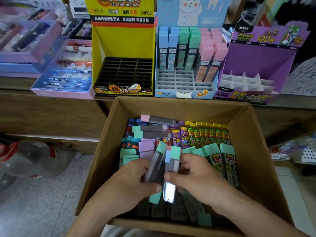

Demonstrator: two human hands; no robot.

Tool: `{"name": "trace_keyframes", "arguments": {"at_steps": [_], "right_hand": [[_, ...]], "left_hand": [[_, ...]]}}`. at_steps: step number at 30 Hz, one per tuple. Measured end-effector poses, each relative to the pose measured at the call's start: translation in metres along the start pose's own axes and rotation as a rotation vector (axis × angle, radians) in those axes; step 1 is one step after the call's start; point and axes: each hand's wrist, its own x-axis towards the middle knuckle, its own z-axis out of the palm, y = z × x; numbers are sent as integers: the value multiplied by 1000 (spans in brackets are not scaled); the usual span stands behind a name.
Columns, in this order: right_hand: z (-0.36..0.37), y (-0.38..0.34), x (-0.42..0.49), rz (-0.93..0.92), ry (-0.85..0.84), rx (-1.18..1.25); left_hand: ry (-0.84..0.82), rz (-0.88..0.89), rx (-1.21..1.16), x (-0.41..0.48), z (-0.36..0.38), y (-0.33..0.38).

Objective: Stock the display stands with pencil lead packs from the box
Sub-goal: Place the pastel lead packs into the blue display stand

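Both hands hung over the open brown cardboard box [102, 156], which stood in front of the wooden tabletop [20, 83] and was crowded with pencil lead packs in mint, purple, yellow and blue. The left hand [135, 180] and the right hand [203, 177] shared a small fan of clear mint-capped lead packs [156, 165] just above the heap. The left fingers [145, 165] were curled round one side of it, and the right fingers [169, 177] pinched the other, thumb on top. The bundle held perhaps three or four packs; they overlapped too much to count. The step in hand looked like gathering and squaring up a handful before carrying it off. Three stands waited on the tabletop. The yellow cardboard stand [123, 40] showed only its bare black slots, and the purple cardboard stand [256, 60] only white dividers. The pale blue cardboard stand [171, 95] held blue, mint and pink packs upright in its back rows, with the front slots vacant. Since the capped packs matched that one, the next move probably called for lifting the bundle there, then feeding each pack upright into a free slot, cap upward.
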Motion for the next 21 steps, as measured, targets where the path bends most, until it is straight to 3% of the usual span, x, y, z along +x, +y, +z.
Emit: {"name": "trace_keyframes", "arguments": {"at_steps": [5, 10, 15, 21], "right_hand": [[-9, -5, 2, 63, -62, 336], [-20, -21, 7, 135, -202, 668], [-22, -38, 11, 84, -205, 783], [-24, -49, 17, -30, -168, 723]], "left_hand": [[-36, 131, -305, 2, -5, 0], [-51, 214, -368, 7, -13, 6], [-58, 288, -422, 10, -17, 20], [-21, 284, -555, 20, -25, 36]]}}
